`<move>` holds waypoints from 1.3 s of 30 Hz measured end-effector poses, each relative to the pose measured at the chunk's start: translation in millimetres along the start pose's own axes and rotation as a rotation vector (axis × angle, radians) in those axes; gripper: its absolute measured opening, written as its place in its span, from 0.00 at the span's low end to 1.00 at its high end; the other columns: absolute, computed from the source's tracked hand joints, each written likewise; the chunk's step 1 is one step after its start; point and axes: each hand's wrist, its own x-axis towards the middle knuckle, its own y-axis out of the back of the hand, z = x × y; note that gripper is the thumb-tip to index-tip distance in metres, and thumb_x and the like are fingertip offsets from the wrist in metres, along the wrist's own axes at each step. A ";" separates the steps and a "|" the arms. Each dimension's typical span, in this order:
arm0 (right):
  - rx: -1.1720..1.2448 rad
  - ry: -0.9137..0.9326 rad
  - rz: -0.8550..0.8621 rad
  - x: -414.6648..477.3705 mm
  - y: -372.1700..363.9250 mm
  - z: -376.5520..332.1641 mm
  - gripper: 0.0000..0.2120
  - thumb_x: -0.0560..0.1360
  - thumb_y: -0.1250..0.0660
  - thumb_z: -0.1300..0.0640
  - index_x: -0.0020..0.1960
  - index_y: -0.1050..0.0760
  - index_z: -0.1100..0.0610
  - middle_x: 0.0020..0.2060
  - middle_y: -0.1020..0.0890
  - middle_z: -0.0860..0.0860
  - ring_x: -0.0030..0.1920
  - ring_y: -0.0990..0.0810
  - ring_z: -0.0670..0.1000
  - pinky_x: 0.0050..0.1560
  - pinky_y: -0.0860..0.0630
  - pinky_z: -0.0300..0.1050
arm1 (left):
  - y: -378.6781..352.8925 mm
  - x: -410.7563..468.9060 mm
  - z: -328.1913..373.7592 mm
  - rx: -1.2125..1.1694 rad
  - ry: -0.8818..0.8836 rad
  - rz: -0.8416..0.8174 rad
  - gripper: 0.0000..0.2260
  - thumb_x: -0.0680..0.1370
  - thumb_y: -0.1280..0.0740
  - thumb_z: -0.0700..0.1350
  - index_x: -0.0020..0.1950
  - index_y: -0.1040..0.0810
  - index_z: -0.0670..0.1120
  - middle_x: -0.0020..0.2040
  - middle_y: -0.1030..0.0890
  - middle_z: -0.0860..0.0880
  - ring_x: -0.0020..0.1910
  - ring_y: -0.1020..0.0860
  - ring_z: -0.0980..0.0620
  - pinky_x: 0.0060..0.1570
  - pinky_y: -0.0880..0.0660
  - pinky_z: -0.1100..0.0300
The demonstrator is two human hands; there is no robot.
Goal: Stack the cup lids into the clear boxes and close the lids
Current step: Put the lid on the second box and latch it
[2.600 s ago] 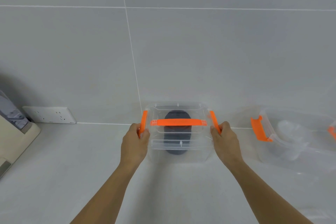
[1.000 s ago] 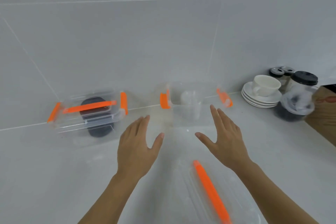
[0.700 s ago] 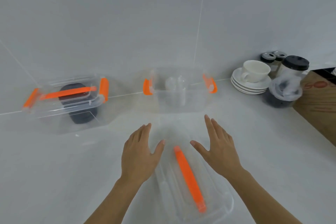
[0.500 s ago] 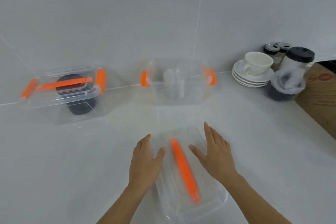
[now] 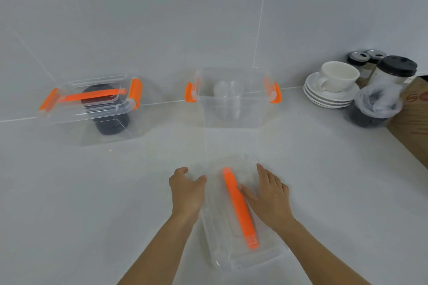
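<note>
A loose clear box lid [image 5: 240, 247] with an orange handle [image 5: 238, 206] lies flat on the counter right in front of me. My left hand [image 5: 186, 192] rests at its left edge and my right hand [image 5: 269, 194] lies on its right side, fingers spread; whether either grips it is unclear. Behind it by the wall stands an uncovered clear box [image 5: 231, 109] with orange side clips, holding a stack of clear cup lids [image 5: 228, 97]. At the left stands a closed clear box [image 5: 92, 109] with black cup lids [image 5: 111, 122] inside.
At the right by the wall are a white cup [image 5: 337, 75] on stacked saucers [image 5: 328, 97], black-lidded cups [image 5: 393, 69], a bagged stack of dark lids [image 5: 372, 109] and a brown cardboard box [image 5: 412, 127]. The counter is white, the wall grey tile.
My hands left the clips of the closed box with black lids. The view swung right and down, and both hands came down onto the loose lid in front of me.
</note>
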 end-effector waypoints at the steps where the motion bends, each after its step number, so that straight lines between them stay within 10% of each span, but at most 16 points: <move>1: 0.041 0.001 -0.009 0.7 2.9 -0.8 0.38 0.74 0.43 0.35 0.76 0.48 0.54 0.74 0.37 0.52 0.73 0.40 0.52 0.71 0.45 0.49 | 2.1 2.6 -1.1 -0.042 0.050 0.000 0.25 0.74 0.32 0.42 0.69 0.36 0.43 0.67 0.33 0.45 0.55 0.26 0.45 0.48 0.26 0.53; 9: 0.346 0.051 -0.060 8.5 28.3 -14.1 0.35 0.73 0.37 0.40 0.74 0.44 0.54 0.71 0.33 0.53 0.70 0.34 0.52 0.69 0.36 0.49 | 22.7 10.0 9.7 -0.355 0.175 -0.138 0.05 0.76 0.35 0.36 0.50 0.23 0.36 0.36 0.20 0.44 0.40 0.19 0.48 0.32 0.27 0.60; 24: 0.717 0.120 0.217 44.1 96.5 -45.2 0.32 0.72 0.34 0.42 0.71 0.40 0.50 0.64 0.28 0.48 0.57 0.27 0.46 0.53 0.31 0.42 | 58.5 17.7 79.5 -0.921 -0.028 -0.033 0.07 0.78 0.39 0.34 0.41 0.25 0.38 0.37 0.22 0.43 0.32 0.25 0.52 0.29 0.25 0.64; 33: 1.252 0.102 0.090 55.6 97.8 -72.1 0.35 0.70 0.32 0.45 0.71 0.45 0.42 0.52 0.25 0.51 0.42 0.16 0.51 0.34 0.19 0.48 | 40.3 14.7 98.1 -1.139 -0.062 -0.162 0.08 0.79 0.40 0.33 0.40 0.26 0.37 0.41 0.21 0.41 0.37 0.25 0.50 0.32 0.20 0.62; 39: 1.388 0.102 0.175 72.1 108.4 -71.8 0.26 0.76 0.34 0.59 0.71 0.38 0.49 0.47 0.27 0.53 0.25 0.23 0.48 0.23 0.26 0.42 | 41.4 25.2 99.3 -0.959 -0.179 -0.249 0.14 0.75 0.35 0.35 0.58 0.32 0.45 0.44 0.20 0.43 0.41 0.20 0.48 0.43 0.23 0.53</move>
